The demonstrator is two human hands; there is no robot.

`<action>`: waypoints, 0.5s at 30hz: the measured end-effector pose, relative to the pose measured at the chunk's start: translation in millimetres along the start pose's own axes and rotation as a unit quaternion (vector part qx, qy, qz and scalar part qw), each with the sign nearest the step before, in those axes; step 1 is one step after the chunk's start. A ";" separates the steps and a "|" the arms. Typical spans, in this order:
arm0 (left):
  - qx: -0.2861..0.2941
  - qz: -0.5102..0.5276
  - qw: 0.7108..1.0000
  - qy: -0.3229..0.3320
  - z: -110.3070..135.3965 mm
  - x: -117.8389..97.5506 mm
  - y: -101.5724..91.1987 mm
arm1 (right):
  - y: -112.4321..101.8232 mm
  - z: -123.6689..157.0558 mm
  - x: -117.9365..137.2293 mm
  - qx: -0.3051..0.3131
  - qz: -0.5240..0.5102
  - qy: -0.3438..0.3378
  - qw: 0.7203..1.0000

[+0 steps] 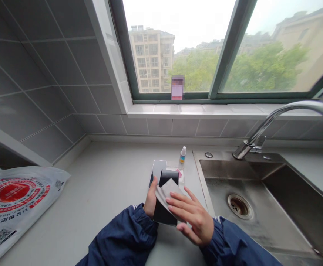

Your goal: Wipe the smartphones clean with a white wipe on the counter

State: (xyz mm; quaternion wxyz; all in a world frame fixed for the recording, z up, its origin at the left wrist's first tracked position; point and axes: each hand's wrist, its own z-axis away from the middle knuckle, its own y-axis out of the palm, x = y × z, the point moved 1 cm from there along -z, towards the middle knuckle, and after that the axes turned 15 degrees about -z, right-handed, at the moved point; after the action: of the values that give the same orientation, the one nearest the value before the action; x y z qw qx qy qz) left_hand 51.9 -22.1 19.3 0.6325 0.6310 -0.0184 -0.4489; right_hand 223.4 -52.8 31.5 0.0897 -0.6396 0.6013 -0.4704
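Note:
My left hand [150, 199] is closed on the left edge of a flat black slab [162, 212], its thumb pointing up along the side. Behind the slab's upper end is a black curved piece [169, 177]; whether the two are joined I cannot tell. A thin grey cloth [167, 189] lies across the slab. The fingers of my right hand [193, 216] rest on it, stretched out and apart, with the thumb lower down. Just beyond the hands, a phone-like slab with a pale rim [159, 168] lies on the counter, partly hidden.
A small white-capped bottle [182, 155] stands behind a clear packet with a pink patch [180, 173]. To the right are the steel sink [283, 210] and chrome tap [257, 131]. A printed plastic bag [39, 218] lies on the white counter [106, 181] at left.

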 end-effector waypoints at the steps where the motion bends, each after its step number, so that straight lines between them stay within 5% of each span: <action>1: 0.012 0.004 1.000 0.006 -0.8 0.0 -0.4 | 0.0 0.5 -2.8 -0.004 0.012 0.010 1.000; 4: 0.024 -0.020 0.999 0.045 -1.9 0.7 -3.5 | -1.7 1.9 -11.7 -0.016 0.048 0.042 0.998; 15: 0.067 -0.094 0.993 -0.011 2.6 10.1 -6.2 | 0.8 7.8 -28.0 -0.057 0.105 0.121 0.985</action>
State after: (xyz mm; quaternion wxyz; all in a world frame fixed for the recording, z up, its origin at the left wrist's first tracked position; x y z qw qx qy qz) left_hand 53.0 -28.9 9.2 0.5436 0.6655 0.0040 -0.5114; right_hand 233.1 -32.6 12.9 0.0289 -0.5152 0.6973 -0.4974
